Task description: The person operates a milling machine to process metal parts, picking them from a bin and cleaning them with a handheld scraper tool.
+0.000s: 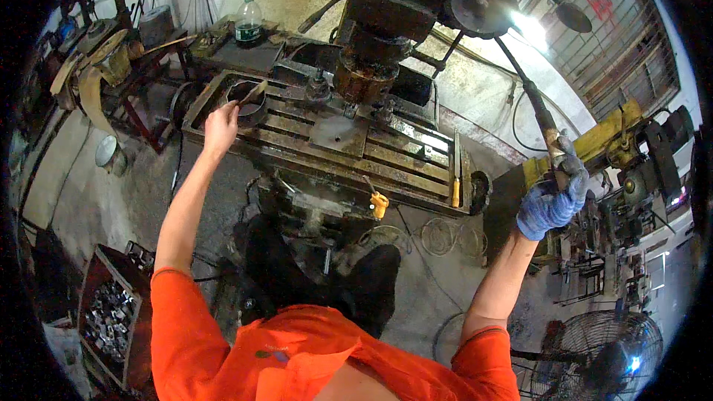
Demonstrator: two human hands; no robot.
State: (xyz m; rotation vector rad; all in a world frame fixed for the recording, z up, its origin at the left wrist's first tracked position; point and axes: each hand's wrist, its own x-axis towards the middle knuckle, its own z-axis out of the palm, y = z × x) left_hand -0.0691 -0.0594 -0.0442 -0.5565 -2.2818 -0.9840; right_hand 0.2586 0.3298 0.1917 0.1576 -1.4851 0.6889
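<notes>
My bare left hand [220, 130] pinches a brush [256, 92], which looks wooden and flat, over a round dark pot [252, 115]. The pot stands on the left end of a slotted machine table [297, 134]. At the right, my right hand [553, 204], in a blue-grey glove, is wrapped round the lower end of a long machine lever [531, 89]. Between my hands, the dark spindle head [364, 74] of the machine hangs above a flat metal plate [338, 136] on the table.
A file [456, 171] lies on the table's right end. A yellow-handled tool [379, 204] sits at its front edge. A crate [111, 312] of small metal parts stands lower left, a fan [601, 356] lower right. A lamp [483, 4] hangs upper right.
</notes>
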